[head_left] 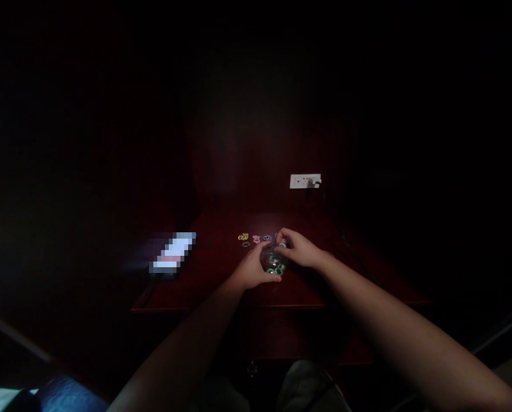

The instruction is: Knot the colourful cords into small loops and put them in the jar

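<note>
My left hand [255, 269] is wrapped around a clear round jar [274, 258], tilted above the dark red table. Several small green hair ties [278, 270] lie in its lower part. At the jar's upper right, my right hand [301, 249] has its fingers bent together, with a light green hair tie [283, 245] between them. Just beyond the jar, small groups of yellow hair ties [243, 236], pink hair ties [256, 239] and purple hair ties [267, 238] lie on the table. A single greyish hair tie [246, 245] sits nearer to me. Part of a bluish one shows beside my right fingers.
A lit phone [173, 253], its screen blurred, stands on the left of the table [221, 294]. A white socket plate [305, 181] with a plug in it is on the back panel, and a dark cable runs down at the right. The surroundings are very dark.
</note>
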Demonstrator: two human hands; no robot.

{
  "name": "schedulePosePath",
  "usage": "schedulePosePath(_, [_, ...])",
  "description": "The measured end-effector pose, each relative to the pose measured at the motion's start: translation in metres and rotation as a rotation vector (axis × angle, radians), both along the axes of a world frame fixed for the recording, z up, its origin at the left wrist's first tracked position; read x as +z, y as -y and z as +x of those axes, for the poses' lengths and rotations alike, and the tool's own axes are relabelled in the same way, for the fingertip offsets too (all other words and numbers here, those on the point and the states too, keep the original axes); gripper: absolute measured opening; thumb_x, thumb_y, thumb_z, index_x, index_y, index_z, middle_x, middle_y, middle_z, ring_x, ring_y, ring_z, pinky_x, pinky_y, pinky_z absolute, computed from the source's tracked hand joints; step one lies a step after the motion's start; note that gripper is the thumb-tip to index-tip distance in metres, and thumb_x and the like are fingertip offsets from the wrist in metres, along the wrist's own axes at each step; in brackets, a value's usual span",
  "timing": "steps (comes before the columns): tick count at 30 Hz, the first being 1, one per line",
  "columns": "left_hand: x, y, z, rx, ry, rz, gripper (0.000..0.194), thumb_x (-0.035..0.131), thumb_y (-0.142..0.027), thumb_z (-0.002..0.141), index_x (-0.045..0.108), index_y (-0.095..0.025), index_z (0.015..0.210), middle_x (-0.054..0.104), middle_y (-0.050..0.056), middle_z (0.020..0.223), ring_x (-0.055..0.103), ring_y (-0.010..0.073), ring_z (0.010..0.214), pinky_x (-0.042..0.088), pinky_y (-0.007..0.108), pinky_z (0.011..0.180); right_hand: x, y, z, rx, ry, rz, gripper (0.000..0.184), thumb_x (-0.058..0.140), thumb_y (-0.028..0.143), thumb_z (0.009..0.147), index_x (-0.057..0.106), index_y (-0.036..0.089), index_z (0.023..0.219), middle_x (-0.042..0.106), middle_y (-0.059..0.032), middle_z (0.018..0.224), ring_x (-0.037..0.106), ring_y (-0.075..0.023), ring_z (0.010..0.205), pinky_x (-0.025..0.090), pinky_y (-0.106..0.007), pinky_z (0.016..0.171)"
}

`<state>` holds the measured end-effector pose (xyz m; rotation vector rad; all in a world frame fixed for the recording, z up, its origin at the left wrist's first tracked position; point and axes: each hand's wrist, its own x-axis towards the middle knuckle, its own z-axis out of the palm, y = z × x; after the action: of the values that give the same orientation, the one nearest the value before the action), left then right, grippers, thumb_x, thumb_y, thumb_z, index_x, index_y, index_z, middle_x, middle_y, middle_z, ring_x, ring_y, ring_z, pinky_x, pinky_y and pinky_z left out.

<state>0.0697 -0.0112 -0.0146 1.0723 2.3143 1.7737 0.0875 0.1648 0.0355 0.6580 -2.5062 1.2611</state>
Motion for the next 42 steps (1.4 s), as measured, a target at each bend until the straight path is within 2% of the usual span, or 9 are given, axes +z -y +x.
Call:
schedulePosePath(2, [0.001,0.0,0.0,0.003,0.0,-0.004,0.096,0.083,-0.019,0.04,0.041,-0.019,0.126,0.049,0.013,0.125,0.042,0.0303,0.119,0.026,0.046,0.104,-0.002,-0.001,0.0,0.023,0.051,-0.049,0.014,0.058,0.028,0.07,0.052,0.016,0.072,0.048,0.003,0.061,0.043,-0.0085,0.054,0.034,-0.02,0.049])
schedulePosePath(4, [0.001,0.0,-0.001,-0.001,-0.003,-0.007,0.096,0.083,-0.02,0.04,0.04,-0.019,0.126,0.049,0.014,0.124,0.043,0.0298,0.118,0.028,0.045,0.103,-0.008,-0.002,0.0,0.012,0.128,-0.176,0.018,0.057,0.034,0.072,0.052,0.016,0.072,0.046,0.0044,0.054,0.04,-0.0072,0.045,0.031,-0.019,0.043])
schedulePosePath(6, [0.0,0.0,-0.001,-0.013,-0.007,-0.009,0.095,0.083,-0.02,0.041,0.04,-0.018,0.126,0.05,0.014,0.124,0.045,0.029,0.116,0.029,0.044,0.103,-0.019,-0.004,0.001,-0.054,0.201,-0.385,0.024,0.058,0.04,0.071,0.051,0.017,0.074,0.045,0.0058,0.047,0.038,-0.0068,0.038,0.028,-0.019,0.038])
schedulePosePath(8, [-0.001,-0.001,-0.002,-0.018,-0.006,-0.008,0.095,0.083,-0.021,0.042,0.039,-0.019,0.126,0.05,0.013,0.123,0.046,0.0283,0.116,0.03,0.043,0.102,-0.032,-0.006,0.001,-0.18,0.223,-0.634,0.03,0.063,0.044,0.066,0.051,0.017,0.073,0.045,0.006,0.045,0.039,-0.0071,0.036,0.031,-0.02,0.037])
schedulePosePath(11, [-0.002,-0.001,-0.002,-0.001,0.005,-0.011,0.095,0.083,-0.022,0.041,0.039,-0.019,0.126,0.051,0.013,0.123,0.046,0.0281,0.115,0.031,0.042,0.102,-0.049,-0.009,0.0,-0.278,0.213,-0.745,0.034,0.063,0.048,0.063,0.048,0.018,0.07,0.044,0.0064,0.045,0.039,-0.0069,0.036,0.033,-0.02,0.036])
schedulePosePath(17, [-0.001,0.0,-0.001,-0.024,0.008,-0.023,0.091,0.081,-0.024,0.046,0.038,-0.019,0.126,0.053,0.012,0.121,0.05,0.0266,0.111,0.035,0.041,0.099,-0.059,-0.011,-0.003,-0.313,0.249,-0.812,0.028,0.067,0.038,0.06,0.051,0.017,0.067,0.048,0.0043,0.045,0.043,-0.0079,0.038,0.036,-0.021,0.037])
schedulePosePath(24, [-0.002,0.0,0.0,0.005,0.019,-0.05,0.089,0.081,-0.024,0.047,0.038,-0.019,0.125,0.053,0.012,0.12,0.052,0.0259,0.109,0.036,0.041,0.098,-0.06,-0.013,-0.005,-0.291,0.255,-0.88,0.021,0.068,0.025,0.056,0.057,0.015,0.071,0.057,-0.0003,0.062,0.05,-0.0084,0.048,0.041,-0.022,0.044])
schedulePosePath(30, [-0.003,0.001,-0.002,0.018,-0.027,-0.06,0.086,0.08,-0.03,0.05,0.039,-0.018,0.124,0.052,0.012,0.121,0.051,0.0255,0.109,0.037,0.04,0.097,-0.06,-0.013,-0.004,-0.242,0.249,-0.899,0.027,0.07,0.026,0.056,0.06,0.013,0.078,0.062,-0.003,0.067,0.052,-0.0078,0.051,0.044,-0.022,0.048])
schedulePosePath(42, [-0.001,0.0,0.0,0.078,0.015,-0.125,0.083,0.081,-0.029,0.048,0.042,-0.019,0.121,0.056,0.01,0.117,0.055,0.025,0.105,0.037,0.039,0.097,-0.057,-0.01,-0.002,-0.254,0.206,-0.891,0.035,0.072,0.038,0.054,0.052,0.014,0.069,0.066,-0.0046,0.064,0.054,-0.0087,0.046,0.042,-0.021,0.044])
